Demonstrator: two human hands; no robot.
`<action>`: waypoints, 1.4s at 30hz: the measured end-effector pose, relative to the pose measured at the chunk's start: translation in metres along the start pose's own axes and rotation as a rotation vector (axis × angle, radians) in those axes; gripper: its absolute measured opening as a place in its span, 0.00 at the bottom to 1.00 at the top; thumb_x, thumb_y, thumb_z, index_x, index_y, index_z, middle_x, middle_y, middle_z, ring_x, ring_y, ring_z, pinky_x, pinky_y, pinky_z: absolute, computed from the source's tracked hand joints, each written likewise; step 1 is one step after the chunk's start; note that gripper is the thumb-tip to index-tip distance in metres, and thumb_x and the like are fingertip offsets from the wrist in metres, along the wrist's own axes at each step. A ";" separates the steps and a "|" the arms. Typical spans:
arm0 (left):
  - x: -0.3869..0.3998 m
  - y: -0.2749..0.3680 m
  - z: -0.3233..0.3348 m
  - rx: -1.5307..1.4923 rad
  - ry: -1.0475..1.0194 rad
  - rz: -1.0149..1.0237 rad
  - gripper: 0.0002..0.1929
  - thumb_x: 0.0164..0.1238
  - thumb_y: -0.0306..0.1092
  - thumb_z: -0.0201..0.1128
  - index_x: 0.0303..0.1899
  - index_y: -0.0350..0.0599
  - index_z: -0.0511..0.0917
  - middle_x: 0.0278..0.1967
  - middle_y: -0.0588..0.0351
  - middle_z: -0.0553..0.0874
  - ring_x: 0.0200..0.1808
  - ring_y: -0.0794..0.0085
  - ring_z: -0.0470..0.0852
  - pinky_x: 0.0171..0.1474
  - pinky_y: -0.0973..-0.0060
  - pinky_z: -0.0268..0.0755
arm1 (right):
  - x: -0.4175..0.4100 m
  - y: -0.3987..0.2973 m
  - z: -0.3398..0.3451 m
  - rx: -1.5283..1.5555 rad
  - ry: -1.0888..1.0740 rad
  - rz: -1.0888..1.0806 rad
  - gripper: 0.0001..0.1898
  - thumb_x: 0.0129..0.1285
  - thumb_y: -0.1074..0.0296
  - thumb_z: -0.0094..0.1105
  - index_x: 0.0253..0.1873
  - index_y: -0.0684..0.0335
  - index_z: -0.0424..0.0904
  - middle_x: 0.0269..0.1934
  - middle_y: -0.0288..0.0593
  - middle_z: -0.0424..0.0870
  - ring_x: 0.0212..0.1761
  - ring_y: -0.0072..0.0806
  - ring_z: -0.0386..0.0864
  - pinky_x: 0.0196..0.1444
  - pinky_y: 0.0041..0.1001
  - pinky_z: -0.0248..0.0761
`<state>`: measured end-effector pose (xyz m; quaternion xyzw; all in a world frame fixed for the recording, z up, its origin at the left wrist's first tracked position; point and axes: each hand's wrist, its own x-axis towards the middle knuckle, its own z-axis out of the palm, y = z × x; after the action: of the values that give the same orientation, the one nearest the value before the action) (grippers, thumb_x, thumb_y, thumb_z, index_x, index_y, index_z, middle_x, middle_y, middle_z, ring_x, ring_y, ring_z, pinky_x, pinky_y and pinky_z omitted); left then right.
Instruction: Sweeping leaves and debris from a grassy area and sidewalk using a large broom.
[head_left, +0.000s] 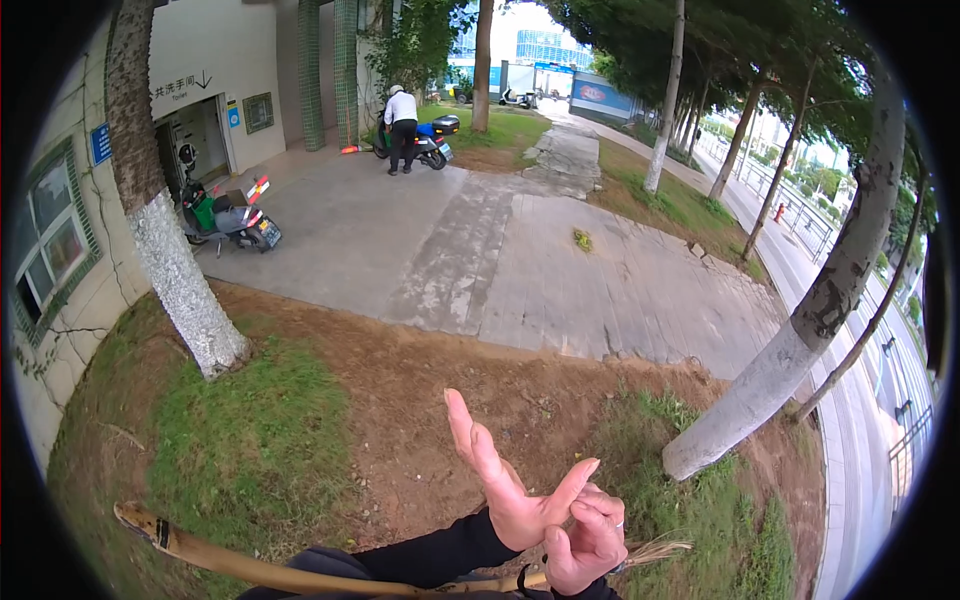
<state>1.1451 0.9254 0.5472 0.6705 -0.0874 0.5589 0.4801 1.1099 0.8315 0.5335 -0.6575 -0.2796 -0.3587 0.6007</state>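
Note:
My left hand (517, 495) is raised above the bare soil, its fingers apart and nothing in them. My right hand (589, 536) touches the base of the left thumb with curled fingers and wears a ring; whether it pinches something small cannot be told. A long wooden or bamboo pole (285, 576) lies across below my forearms, its far end at the lower left. Dry bristles or straw (656, 551) stick out beside the right hand, apparently at the pole's other end.
Whitewashed tree trunks rise at the left (187, 285) and right (742, 405). Beyond the soil is concrete paving (570, 277), with a parked scooter (232, 217) near the building. A person (401, 124) in a white top bends over another scooter (431, 142). A street runs along the right.

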 end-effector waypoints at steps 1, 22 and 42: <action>0.001 0.002 -0.002 -0.006 -0.004 0.006 0.54 0.38 0.32 0.71 0.63 0.44 0.38 0.62 0.31 0.37 0.64 0.44 0.37 0.61 0.49 0.34 | -0.001 -0.003 0.001 0.022 0.005 0.021 0.15 0.42 0.75 0.65 0.38 0.69 0.74 0.38 0.51 0.75 0.40 0.42 0.73 0.43 0.35 0.67; -0.001 -0.006 0.012 -0.030 0.021 0.055 0.54 0.35 0.35 0.68 0.64 0.42 0.37 0.64 0.40 0.45 0.66 0.50 0.45 0.63 0.56 0.34 | -0.004 0.016 -0.009 0.041 0.006 0.000 0.18 0.39 0.70 0.67 0.38 0.65 0.74 0.34 0.47 0.76 0.35 0.36 0.73 0.39 0.31 0.66; 0.001 -0.002 0.009 -0.087 0.004 -0.019 0.45 0.40 0.31 0.67 0.62 0.42 0.48 0.62 0.35 0.48 0.65 0.48 0.44 0.63 0.52 0.33 | 0.001 0.010 -0.007 0.015 -0.035 0.018 0.17 0.39 0.76 0.64 0.38 0.66 0.74 0.36 0.49 0.76 0.37 0.40 0.73 0.40 0.35 0.67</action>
<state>1.1528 0.9207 0.5477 0.6486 -0.1044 0.5515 0.5141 1.1173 0.8232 0.5287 -0.6618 -0.2866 -0.3398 0.6037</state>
